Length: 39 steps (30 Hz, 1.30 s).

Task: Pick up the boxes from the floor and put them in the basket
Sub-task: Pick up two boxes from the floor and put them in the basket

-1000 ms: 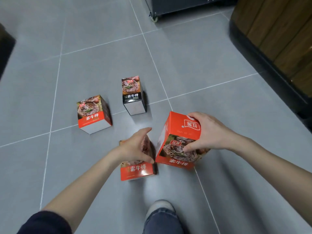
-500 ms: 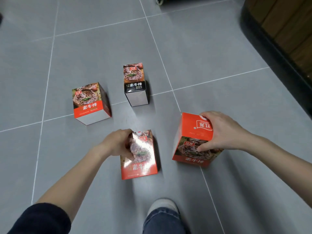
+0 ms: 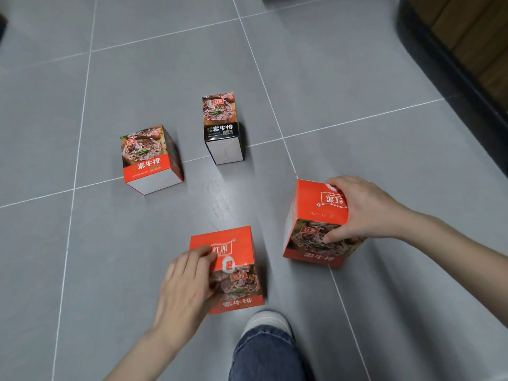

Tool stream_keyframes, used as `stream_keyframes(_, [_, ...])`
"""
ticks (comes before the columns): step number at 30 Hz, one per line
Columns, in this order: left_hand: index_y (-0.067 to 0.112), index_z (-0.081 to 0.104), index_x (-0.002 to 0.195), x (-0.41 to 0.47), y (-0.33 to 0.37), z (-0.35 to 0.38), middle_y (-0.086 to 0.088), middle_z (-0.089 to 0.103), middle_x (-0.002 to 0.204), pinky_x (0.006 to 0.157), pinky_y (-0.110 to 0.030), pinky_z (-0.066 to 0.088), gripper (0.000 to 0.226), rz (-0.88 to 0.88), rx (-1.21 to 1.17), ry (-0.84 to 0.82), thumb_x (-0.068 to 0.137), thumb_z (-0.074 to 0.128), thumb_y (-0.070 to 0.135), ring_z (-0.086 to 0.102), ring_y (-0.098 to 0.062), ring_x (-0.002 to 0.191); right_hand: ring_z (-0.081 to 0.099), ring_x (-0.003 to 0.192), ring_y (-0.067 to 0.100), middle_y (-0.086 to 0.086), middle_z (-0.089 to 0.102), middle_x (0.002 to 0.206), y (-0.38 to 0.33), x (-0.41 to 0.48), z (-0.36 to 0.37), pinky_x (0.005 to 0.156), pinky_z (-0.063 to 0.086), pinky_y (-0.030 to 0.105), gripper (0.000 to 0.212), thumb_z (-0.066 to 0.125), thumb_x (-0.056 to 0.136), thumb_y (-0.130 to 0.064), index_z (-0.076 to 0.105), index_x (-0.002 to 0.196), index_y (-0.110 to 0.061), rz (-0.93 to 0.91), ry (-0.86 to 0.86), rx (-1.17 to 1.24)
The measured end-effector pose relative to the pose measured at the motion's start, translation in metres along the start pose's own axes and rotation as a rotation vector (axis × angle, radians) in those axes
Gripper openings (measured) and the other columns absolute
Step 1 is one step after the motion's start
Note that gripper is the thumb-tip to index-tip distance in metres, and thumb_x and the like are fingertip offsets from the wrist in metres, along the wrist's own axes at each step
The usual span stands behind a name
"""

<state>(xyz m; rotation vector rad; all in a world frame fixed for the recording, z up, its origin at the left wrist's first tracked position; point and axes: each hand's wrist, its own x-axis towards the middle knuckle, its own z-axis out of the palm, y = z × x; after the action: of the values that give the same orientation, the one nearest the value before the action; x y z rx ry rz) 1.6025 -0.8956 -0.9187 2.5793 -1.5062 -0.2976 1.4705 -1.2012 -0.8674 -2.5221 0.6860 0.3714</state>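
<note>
Both hands reaching down, left hand (image 3: 187,284) gripping near box (image 3: 233,268), right hand (image 3: 365,209) seemingly lifting another box (image 3: 316,224)

Single view, head-worn wide-angle camera, looking steeply down and forward at a grey tiled floor (image 3: 357,78) from standing or bent-over height. Both forearms enter from the bottom edge; a jeans leg (image 3: 264,356) and shoe toe (image 3: 268,321) sit at bottom centre, so the wearer's own body anchors the near edge. A dark cabinet base (image 3: 453,64) curves along the top right. No second view to overlap.
</note>
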Motion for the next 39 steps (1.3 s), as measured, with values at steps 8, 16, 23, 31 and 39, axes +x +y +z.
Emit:
stream_keyframes(8, [0.000,0.038,0.136,0.008,-0.012,0.000,-0.016,0.053,0.133,0.103,-0.027,0.027,0.113,-0.022,-0.034,-0.136,0.052,0.055,0.075,0.045,-0.025,0.121,0.050,0.105,0.020,-0.001,0.055,0.114,0.005,-0.006,0.004,0.090,0.041,0.033,0.096,0.083,0.043,-0.056,0.044,0.123,-0.020,0.009,-0.018,-0.041])
stream_keyframes(16, [0.018,0.035,0.139,0.029,-0.014,-0.008,0.004,0.046,0.135,0.103,-0.028,0.032,0.110,-0.113,-0.140,-0.226,0.047,0.085,0.052,0.042,-0.017,0.126,0.051,0.106,0.019,-0.003,0.054,0.115,0.004,-0.011,0.012,0.092,0.042,0.034,0.096,0.081,0.043,-0.061,0.043,0.122,-0.022,0.003,-0.065,-0.074])
stream_keyframes(23, [0.017,0.040,0.134,0.037,-0.010,-0.061,-0.001,0.052,0.127,0.098,-0.032,0.036,0.104,-0.274,-0.178,-0.249,0.047,0.088,0.047,0.047,-0.021,0.118,0.048,0.111,0.020,-0.001,0.052,0.120,-0.022,-0.029,-0.011,0.094,0.038,0.034,0.097,0.081,0.047,-0.057,0.040,0.127,-0.020,-0.003,-0.090,-0.078])
stream_keyframes(31, [0.016,0.042,0.133,-0.012,0.020,-0.241,-0.003,0.055,0.124,0.097,-0.038,0.041,0.102,-0.386,-0.317,-0.203,0.047,0.091,0.040,0.050,-0.022,0.114,0.053,0.107,0.025,0.002,0.057,0.112,-0.118,-0.090,-0.132,0.088,0.043,0.035,0.090,0.084,0.043,-0.052,0.048,0.118,-0.017,-0.036,-0.107,-0.043])
stream_keyframes(39, [0.026,0.038,0.132,-0.146,0.086,-0.468,0.008,0.056,0.120,0.092,-0.037,0.050,0.100,-0.526,-0.376,-0.094,0.049,0.087,0.053,0.055,-0.012,0.106,0.048,0.115,0.023,0.001,0.054,0.124,-0.260,-0.220,-0.307,0.098,0.039,0.036,0.100,0.083,0.046,-0.054,0.042,0.129,-0.017,-0.281,-0.126,-0.062])
